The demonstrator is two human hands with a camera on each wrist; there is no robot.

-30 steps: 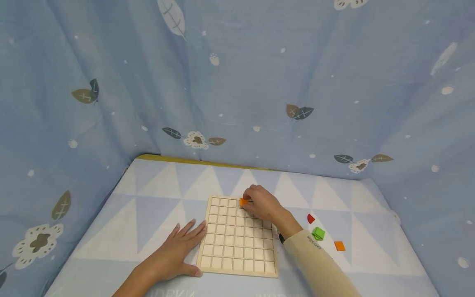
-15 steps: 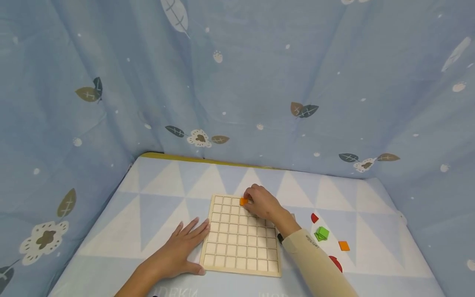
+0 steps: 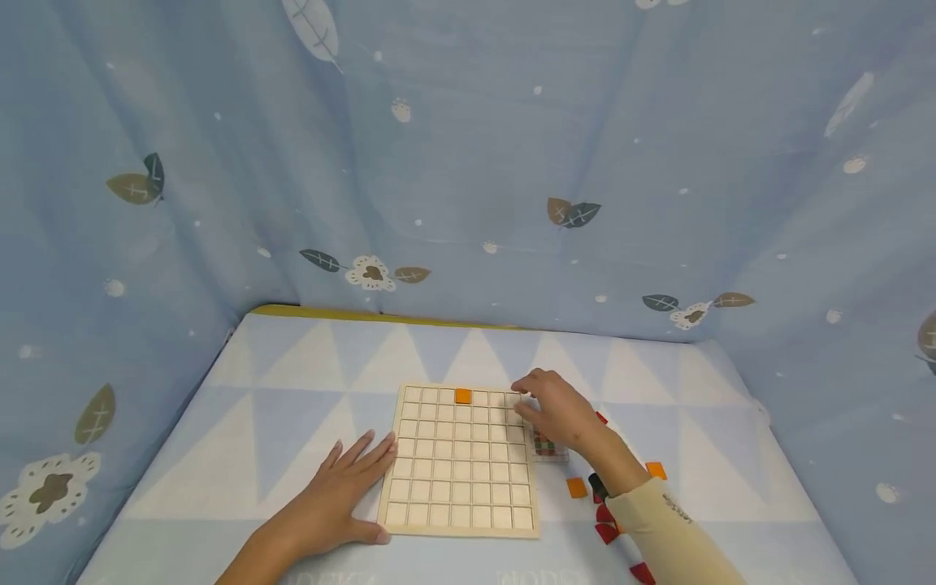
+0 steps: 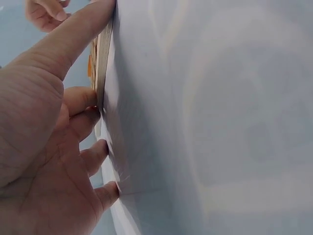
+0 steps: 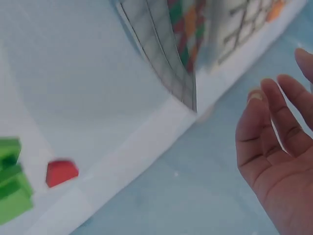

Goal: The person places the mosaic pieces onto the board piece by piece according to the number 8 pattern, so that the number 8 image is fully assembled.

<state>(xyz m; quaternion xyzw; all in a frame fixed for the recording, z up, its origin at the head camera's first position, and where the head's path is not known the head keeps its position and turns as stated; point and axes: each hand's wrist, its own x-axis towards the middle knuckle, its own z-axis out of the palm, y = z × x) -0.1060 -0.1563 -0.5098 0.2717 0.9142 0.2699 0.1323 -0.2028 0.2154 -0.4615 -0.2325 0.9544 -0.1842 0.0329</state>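
A pale wooden grid board (image 3: 461, 492) lies on the table, with one square orange tile (image 3: 463, 396) in its top row. My left hand (image 3: 340, 491) has its fingers spread, and they touch the board's left side; in the left wrist view its thumb and fingers meet the board's edge (image 4: 103, 54). Over the board's upper right corner is my right hand (image 3: 559, 414), fingers loosely bent and holding nothing, as the right wrist view also shows the hand (image 5: 283, 147). A card with a coloured grid pattern (image 3: 544, 445) lies beside the board, partly covered by that hand.
Right of the board lie loose pieces: an orange tile (image 3: 577, 487), another orange tile (image 3: 656, 470) and several red pieces (image 3: 606, 533), some behind the right forearm. Green pieces (image 5: 14, 191) show in the right wrist view. A blue curtain (image 3: 468, 162) surrounds the table.
My right hand has let go of the orange tile, which now lies in the top row, and has moved to the right. The left hand stays at the board's side.
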